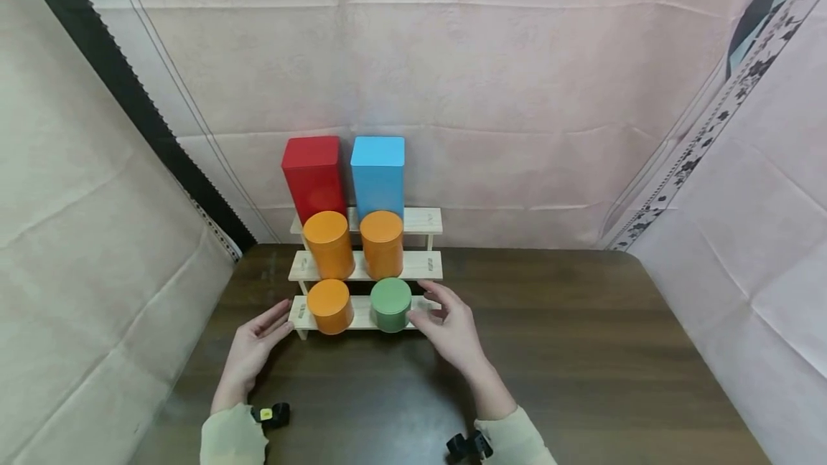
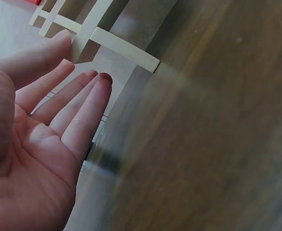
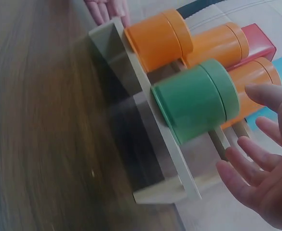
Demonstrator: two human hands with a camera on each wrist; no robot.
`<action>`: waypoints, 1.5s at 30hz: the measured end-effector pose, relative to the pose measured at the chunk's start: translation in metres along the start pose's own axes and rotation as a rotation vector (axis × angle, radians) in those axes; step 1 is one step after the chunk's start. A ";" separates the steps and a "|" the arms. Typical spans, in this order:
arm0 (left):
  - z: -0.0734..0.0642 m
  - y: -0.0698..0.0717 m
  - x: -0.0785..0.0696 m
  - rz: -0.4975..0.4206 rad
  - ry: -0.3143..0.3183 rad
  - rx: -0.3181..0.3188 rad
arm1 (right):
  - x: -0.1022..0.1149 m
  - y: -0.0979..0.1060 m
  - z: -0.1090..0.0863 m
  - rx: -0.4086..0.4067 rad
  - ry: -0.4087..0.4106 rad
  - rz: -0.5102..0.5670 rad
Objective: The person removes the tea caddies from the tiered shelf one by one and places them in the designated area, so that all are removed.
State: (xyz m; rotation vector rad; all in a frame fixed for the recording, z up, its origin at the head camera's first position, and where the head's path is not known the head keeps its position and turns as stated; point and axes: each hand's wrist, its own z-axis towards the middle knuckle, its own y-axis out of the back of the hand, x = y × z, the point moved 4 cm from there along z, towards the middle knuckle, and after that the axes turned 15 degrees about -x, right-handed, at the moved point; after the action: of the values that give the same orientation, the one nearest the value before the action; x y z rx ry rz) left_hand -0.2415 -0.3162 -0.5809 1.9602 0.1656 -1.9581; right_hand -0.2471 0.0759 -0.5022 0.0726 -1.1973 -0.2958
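A pale wooden three-step rack (image 1: 429, 266) stands on a dark wood table. Its lowest step carries a short orange tin (image 1: 330, 306) and a green tin (image 1: 390, 304). Two taller orange tins (image 1: 329, 244) (image 1: 382, 243) stand on the middle step, a red box (image 1: 314, 176) and a blue box (image 1: 378, 174) on the top one. My left hand (image 1: 257, 341) lies open at the rack's left end, fingers straight (image 2: 78, 103). My right hand (image 1: 449, 325) hovers open just right of the green tin (image 3: 196, 103), fingers spread, holding nothing.
Pink cloth hangs behind the rack and at both sides. The dark tabletop (image 1: 581, 364) stretches to the right and toward me. Small black wrist devices (image 1: 274, 415) (image 1: 470, 445) sit at my cuffs.
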 end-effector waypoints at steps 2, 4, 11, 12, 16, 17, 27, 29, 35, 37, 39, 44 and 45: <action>0.000 -0.001 0.001 0.011 0.006 0.003 | 0.001 -0.005 -0.002 0.001 -0.017 0.005; 0.000 -0.002 0.001 0.023 0.006 0.010 | 0.003 -0.009 -0.003 0.002 -0.023 0.006; -0.001 -0.002 0.000 0.049 0.012 0.027 | 0.005 -0.023 -0.002 -0.011 0.022 -0.047; -0.001 -0.002 -0.001 0.052 0.013 0.027 | 0.005 -0.025 -0.003 -0.013 0.023 -0.051; -0.001 -0.002 -0.003 0.077 0.008 0.027 | 0.005 -0.032 -0.005 -0.034 0.031 -0.072; -0.002 -0.002 -0.004 0.084 0.004 0.023 | 0.006 -0.033 -0.006 -0.040 0.034 -0.074; -0.001 -0.002 -0.003 0.162 -0.066 0.005 | 0.005 -0.040 -0.010 -0.070 0.051 -0.072; -0.001 -0.003 -0.002 0.171 -0.076 0.006 | 0.004 -0.040 -0.010 -0.068 0.052 -0.070; -0.002 -0.003 -0.002 0.197 -0.086 0.018 | 0.003 -0.039 -0.012 -0.057 0.049 -0.064; -0.002 -0.003 -0.003 0.210 -0.093 0.015 | 0.003 -0.040 -0.013 -0.049 0.039 -0.069; -0.001 -0.003 -0.004 0.220 -0.097 0.013 | 0.003 -0.041 -0.013 -0.043 0.034 -0.073; -0.001 -0.003 -0.004 0.236 -0.106 0.017 | 0.003 -0.042 -0.013 -0.043 0.034 -0.083; -0.001 -0.003 -0.005 0.240 -0.109 0.018 | 0.003 -0.042 -0.013 -0.043 0.035 -0.086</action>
State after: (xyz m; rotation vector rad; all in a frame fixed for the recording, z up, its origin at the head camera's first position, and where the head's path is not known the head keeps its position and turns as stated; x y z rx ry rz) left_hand -0.2420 -0.3125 -0.5768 1.7852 -0.1106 -1.9075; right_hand -0.2422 0.0339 -0.5130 0.0909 -1.1546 -0.3940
